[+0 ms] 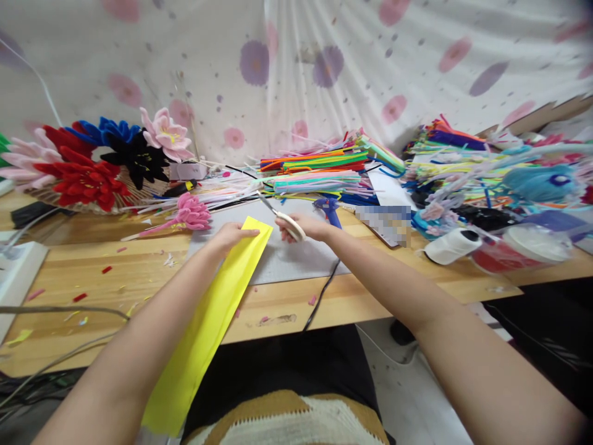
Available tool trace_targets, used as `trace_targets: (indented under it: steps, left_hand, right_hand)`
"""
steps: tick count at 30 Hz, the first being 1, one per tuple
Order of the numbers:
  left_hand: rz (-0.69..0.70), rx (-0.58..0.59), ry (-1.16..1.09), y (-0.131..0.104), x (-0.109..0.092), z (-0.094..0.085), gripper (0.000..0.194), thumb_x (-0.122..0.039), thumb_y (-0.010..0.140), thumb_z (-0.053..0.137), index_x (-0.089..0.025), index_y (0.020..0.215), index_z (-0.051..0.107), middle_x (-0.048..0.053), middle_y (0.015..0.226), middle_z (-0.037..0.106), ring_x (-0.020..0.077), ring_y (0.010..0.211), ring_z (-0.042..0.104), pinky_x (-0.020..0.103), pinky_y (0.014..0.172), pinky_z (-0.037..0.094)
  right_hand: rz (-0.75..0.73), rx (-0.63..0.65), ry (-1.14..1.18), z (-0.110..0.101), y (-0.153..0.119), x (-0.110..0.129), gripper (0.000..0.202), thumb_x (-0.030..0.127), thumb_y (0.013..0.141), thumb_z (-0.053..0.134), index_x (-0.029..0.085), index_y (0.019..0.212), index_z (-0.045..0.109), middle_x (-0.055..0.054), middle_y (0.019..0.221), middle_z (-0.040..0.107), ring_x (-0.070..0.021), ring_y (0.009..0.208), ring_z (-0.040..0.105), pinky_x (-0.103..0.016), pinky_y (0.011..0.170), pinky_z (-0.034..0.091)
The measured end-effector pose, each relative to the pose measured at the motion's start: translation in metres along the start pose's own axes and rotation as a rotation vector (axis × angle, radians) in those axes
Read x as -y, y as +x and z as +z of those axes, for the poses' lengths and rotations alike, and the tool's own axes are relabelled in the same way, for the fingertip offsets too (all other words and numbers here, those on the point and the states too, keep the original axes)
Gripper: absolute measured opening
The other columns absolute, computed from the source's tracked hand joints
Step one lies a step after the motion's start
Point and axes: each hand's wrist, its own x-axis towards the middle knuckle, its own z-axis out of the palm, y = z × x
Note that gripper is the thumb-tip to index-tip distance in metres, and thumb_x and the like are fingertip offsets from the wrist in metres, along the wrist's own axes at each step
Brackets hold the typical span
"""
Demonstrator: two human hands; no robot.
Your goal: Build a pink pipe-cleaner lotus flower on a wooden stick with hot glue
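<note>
My left hand (231, 237) grips a long strip of yellow paper (208, 321) near its top end, the thumb lying across the front. The strip hangs down past the table's front edge towards my lap. In my right hand (303, 227) is a pair of scissors (291, 226) with white handles, its blades pointing up and left. The blades are just above the paper's top end and apart from it. Both hands are over a grey board (278, 266) lying on the wooden table.
Bundles of coloured pipe cleaners (319, 164) lie along the back. A blue glue gun (328, 210) rests behind my right hand. Fuzzy flowers (88, 179) stand at left, with a pink flower (192, 212) nearer. A white thread spool (451, 246) lies at right, a power strip (21, 278) at far left.
</note>
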Motion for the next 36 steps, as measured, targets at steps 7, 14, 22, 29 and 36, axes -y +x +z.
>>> trace_targets:
  steps: [7,14,22,29,36]
  left_hand:
    - [0.041,0.002,0.069,-0.006,-0.002,0.001,0.046,-0.044,0.043,0.078,-0.013,0.076,0.067,0.004,0.065,0.067,0.0171,0.054,0.06,0.026,0.053,0.045]
    - [-0.097,0.251,-0.012,-0.008,0.012,-0.011,0.044,-0.04,0.044,0.078,-0.012,0.077,0.067,0.008,0.074,0.069,0.0187,0.062,0.063,0.029,0.061,0.048]
    - [0.045,-0.038,0.159,-0.013,0.005,-0.014,0.043,-0.036,0.04,0.078,-0.014,0.075,0.066,0.004,0.065,0.068,0.0195,0.057,0.061,0.027,0.053,0.045]
    - [0.058,-0.019,0.085,-0.009,0.002,-0.027,0.037,-0.035,0.044,0.076,-0.015,0.074,0.067,0.004,0.067,0.068,0.0187,0.058,0.061,0.026,0.054,0.046]
    - [0.016,0.032,0.053,-0.008,0.002,-0.018,0.036,-0.033,0.043,0.077,-0.016,0.072,0.067,0.004,0.068,0.069,0.0198,0.059,0.062,0.027,0.056,0.046]
  right_hand:
    - [-0.029,-0.143,0.076,0.022,0.022,0.004,0.032,0.025,0.06,0.073,0.015,0.071,0.045,0.003,0.054,0.055,-0.0086,0.05,0.055,-0.018,0.045,0.044]
    - [-0.046,-0.213,0.056,0.025,0.026,0.001,0.029,0.017,0.059,0.071,0.017,0.07,0.044,0.005,0.056,0.053,-0.0074,0.049,0.054,-0.017,0.044,0.042]
    - [-0.012,0.043,-0.036,-0.01,0.0,-0.006,0.036,0.045,0.067,0.064,0.014,0.079,0.052,0.001,0.064,0.056,-0.0055,0.052,0.05,-0.017,0.045,0.037]
    - [0.092,0.273,0.001,-0.038,-0.025,-0.021,0.039,0.046,0.063,0.067,0.013,0.077,0.052,0.004,0.06,0.05,-0.0036,0.051,0.044,-0.016,0.045,0.033]
    - [0.101,0.292,-0.047,-0.025,-0.02,-0.011,0.042,0.053,0.067,0.061,0.013,0.076,0.052,0.004,0.055,0.048,-0.0038,0.046,0.041,-0.017,0.042,0.031]
